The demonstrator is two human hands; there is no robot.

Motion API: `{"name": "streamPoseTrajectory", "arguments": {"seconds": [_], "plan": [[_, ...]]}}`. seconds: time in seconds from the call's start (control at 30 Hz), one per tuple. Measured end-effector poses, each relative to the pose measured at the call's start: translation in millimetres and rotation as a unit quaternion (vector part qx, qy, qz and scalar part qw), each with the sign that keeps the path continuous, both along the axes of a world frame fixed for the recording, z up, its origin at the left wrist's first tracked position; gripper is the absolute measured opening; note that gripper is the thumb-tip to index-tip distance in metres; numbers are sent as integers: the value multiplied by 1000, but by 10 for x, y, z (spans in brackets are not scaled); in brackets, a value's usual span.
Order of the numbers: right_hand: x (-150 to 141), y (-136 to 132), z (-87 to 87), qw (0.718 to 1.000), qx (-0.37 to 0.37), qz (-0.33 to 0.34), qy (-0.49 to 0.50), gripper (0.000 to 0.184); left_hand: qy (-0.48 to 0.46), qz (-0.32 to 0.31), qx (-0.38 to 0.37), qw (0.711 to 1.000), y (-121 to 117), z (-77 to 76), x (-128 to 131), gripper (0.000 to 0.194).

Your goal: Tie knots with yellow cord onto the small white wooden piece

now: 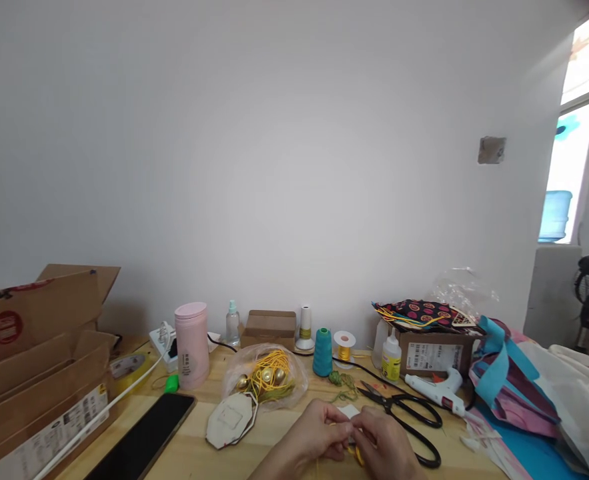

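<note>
My left hand (318, 430) and my right hand (387, 445) meet at the bottom middle, just above the wooden table (274, 433). Both have their fingers pinched together around a small white piece (350, 412) with yellow cord (358, 456) hanging under it. Black scissors (404, 412) lie right beside my right hand. A clear bag of yellow cord and gold bells (267, 380) sits just beyond my left hand, next to a flat cardboard shape (230, 420).
Open cardboard boxes (39, 373) fill the left side, with a dark tablet (144, 440) and a pink flask (192, 345) near them. A teal thread spool (323, 352), glue bottle (391, 359), white glue gun (437, 392) and piled fabric (514, 387) stand to the right.
</note>
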State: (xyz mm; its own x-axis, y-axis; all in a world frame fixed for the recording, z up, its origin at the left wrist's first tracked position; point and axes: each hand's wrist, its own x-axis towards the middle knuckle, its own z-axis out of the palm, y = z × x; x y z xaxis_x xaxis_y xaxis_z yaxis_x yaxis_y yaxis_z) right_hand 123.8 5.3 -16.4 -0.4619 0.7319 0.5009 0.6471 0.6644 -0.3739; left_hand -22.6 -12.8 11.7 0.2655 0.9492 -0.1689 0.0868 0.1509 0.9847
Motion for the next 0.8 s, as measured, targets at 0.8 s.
{"name": "streamPoseTrajectory", "arguments": {"seconds": [0.8], "plan": [[55,-27,65,999,0,-28,28,26,92,76,226,967,-27,-303,89,27]]}}
